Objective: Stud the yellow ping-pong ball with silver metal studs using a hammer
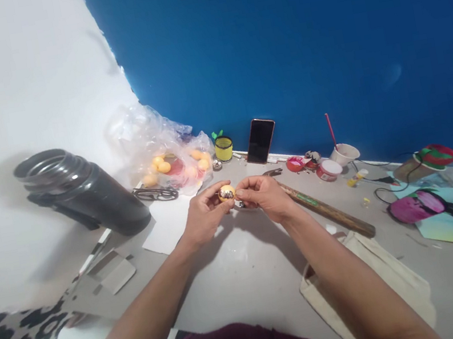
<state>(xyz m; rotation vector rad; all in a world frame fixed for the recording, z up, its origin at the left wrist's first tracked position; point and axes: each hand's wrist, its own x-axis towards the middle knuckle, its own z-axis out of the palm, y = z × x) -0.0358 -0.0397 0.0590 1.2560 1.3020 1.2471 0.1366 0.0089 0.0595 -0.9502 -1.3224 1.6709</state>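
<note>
A small orange-yellow ball (227, 191), its near side covered with shiny silver pieces like mirror tiles, is held between the thumb and fingers of my left hand (207, 210). Against the right edge of the ball, my right hand (264, 195) has thumb and forefinger pinched together. Whatever sits in that pinch is too small to make out. Just under the right fingertips shows a little shiny silver thing (241, 204). Beyond my hands, a similar silver-tiled ball (217, 164) rests on the table (237, 283).
On the left stand a dark flask (95, 191) and a plastic bag (152, 141) with several orange balls. A phone (261, 140) leans on the blue wall. To the right lie a wooden-handled hammer (329, 211), a cloth bag (368, 267), paint pots (329, 169) and a paper cup (344, 154).
</note>
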